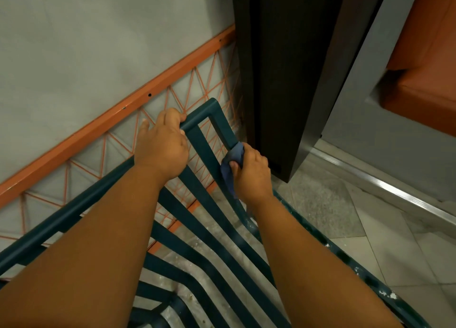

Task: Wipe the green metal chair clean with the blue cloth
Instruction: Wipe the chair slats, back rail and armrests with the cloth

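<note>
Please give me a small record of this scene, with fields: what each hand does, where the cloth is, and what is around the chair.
left hand: left hand grips the top rail of the green chair
right hand: right hand holds the blue cloth wrapped round the chair's right side bar
chair surface: white specks on the right armrest
behind chair: orange wire frame against a grey wall
right of chair: dark post

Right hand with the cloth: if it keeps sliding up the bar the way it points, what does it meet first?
Probably the chair's top corner. The right hand grips the blue cloth around the side bar, which looks bare up to there. The left hand holds the top rail beyond.
</note>
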Available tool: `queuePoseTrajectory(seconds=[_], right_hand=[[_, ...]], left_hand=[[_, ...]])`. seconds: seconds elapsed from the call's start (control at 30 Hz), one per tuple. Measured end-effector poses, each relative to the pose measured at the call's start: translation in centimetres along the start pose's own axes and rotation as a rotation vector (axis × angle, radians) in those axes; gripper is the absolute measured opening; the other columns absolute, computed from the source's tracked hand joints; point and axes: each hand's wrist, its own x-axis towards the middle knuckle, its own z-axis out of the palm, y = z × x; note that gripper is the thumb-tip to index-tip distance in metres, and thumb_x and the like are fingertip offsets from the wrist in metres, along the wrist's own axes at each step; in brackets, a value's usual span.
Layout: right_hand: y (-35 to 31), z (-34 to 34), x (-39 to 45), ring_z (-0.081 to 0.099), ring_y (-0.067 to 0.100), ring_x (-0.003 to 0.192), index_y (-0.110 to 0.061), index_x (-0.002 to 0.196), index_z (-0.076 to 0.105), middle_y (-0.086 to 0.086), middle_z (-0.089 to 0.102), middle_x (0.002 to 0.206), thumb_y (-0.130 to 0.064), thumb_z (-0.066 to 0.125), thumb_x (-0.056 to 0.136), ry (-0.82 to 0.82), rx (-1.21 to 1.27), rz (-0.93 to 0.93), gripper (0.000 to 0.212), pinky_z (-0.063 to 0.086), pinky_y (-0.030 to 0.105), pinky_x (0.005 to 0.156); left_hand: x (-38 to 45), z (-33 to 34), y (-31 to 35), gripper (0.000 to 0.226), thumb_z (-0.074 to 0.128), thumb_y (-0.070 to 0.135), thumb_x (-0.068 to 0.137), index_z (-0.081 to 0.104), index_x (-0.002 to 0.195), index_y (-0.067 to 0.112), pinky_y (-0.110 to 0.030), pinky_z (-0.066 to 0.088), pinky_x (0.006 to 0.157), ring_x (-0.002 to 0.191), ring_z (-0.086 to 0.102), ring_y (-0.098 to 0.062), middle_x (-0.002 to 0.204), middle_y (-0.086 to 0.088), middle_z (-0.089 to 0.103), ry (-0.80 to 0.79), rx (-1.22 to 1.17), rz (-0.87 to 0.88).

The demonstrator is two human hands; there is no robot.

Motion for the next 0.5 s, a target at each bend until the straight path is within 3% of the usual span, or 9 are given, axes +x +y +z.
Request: queuePoseTrajectory(seconds=[0.13,0.23,0.37,0.5], right_hand=[[-0.1,-1.2,2.3,0.048,0.028,0.119,-0.015,0.132,0.041,0.008,0.052,0.130,-0.042,0.055,0.092,-0.184,0.057,0.085,0.050,0.044,0.043,0.099],[0.4,-0.7,1.2,0.044,0.025,0.124,-0.015,0.140,0.036,0.007,0.048,0.136,-0.038,0.055,0.093,-0.103,0.007,-0.024,0.055,0.039,0.035,0.102],[3.8,1.0,-3.0,0.038,0.027,0.130,-0.016,0.148,0.019,0.009,0.037,0.147,-0.034,0.053,0.095,0.002,-0.393,-0.042,0.066,0.035,0.037,0.107],[5.0,0.2,-2.0,0.054,0.027,0.107,-0.013,0.126,0.044,0.009,0.057,0.121,-0.052,0.038,0.096,-0.011,-0.493,0.001,0.049,0.048,0.038,0.091]], left_hand=[[0.0,0.0,0.1,0.031,0.040,0.011,0.095,0.042,0.126,0.010,-0.049,0.016,0.116,0.115,0.051,-0.029,0.130,-0.008,0.049,-0.010,-0.006,-0.008],[0.0,0.0,0.1,0.030,0.040,0.011,0.096,0.042,0.126,0.010,-0.049,0.016,0.117,0.116,0.051,-0.030,0.130,-0.009,0.050,-0.001,-0.003,-0.009],[-0.2,0.0,0.2,0.029,0.040,0.011,0.096,0.042,0.125,0.010,-0.048,0.015,0.117,0.115,0.051,-0.030,0.129,-0.010,0.050,0.004,-0.005,-0.004],[-0.1,-0.1,0.1,0.030,0.040,0.010,0.096,0.042,0.125,0.009,-0.048,0.013,0.118,0.115,0.051,-0.030,0.128,-0.010,0.050,0.008,-0.002,-0.003]])
